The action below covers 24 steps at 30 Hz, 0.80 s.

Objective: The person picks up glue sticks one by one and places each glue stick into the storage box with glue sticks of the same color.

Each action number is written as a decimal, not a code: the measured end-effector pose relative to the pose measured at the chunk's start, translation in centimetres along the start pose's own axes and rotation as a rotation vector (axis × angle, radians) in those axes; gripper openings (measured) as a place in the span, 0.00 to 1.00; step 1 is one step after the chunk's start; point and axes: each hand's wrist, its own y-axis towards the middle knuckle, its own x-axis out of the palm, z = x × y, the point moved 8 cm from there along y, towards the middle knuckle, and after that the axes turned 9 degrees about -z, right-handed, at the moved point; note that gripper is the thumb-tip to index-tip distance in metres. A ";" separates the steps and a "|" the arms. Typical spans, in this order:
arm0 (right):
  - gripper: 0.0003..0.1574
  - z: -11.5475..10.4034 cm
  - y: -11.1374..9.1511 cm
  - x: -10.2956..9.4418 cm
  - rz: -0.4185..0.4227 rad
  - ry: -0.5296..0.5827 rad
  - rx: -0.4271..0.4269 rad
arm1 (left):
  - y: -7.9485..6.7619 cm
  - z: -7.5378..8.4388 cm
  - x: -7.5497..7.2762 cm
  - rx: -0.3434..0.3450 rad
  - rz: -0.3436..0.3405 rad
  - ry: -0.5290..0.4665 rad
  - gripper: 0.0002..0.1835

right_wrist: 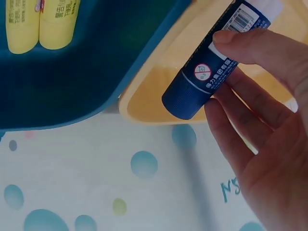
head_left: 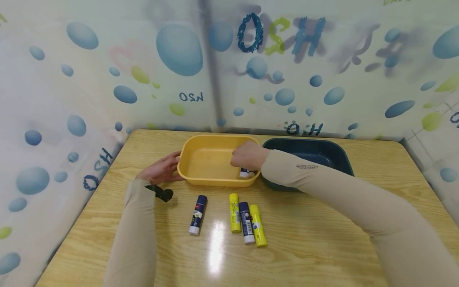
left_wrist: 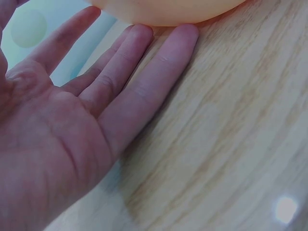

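My right hand (head_left: 249, 155) is over the right end of a yellow plastic bin (head_left: 215, 182). Between thumb and fingers it pinches a navy glue stick (right_wrist: 211, 65), tilted, its white end towards me. In the head view the hand covers most of that stick. My left hand (head_left: 159, 170) is at the bin's left side. In the left wrist view its straight fingers (left_wrist: 144, 91) rest with their tips against the bin's wall.
To the right stands a dark blue bin (head_left: 312, 153), with two yellow glue sticks (right_wrist: 57, 24) inside in the right wrist view. On the table in front lie a navy glue stick (head_left: 198, 215) and, closer together, two yellow ones and another navy one (head_left: 246, 223). A printed curtain hangs behind.
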 end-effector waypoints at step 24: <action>0.10 -2.1 3.5 1.9 -0.132 -0.133 0.038 | -0.1 0.1 0.0 0.002 -0.001 0.016 0.32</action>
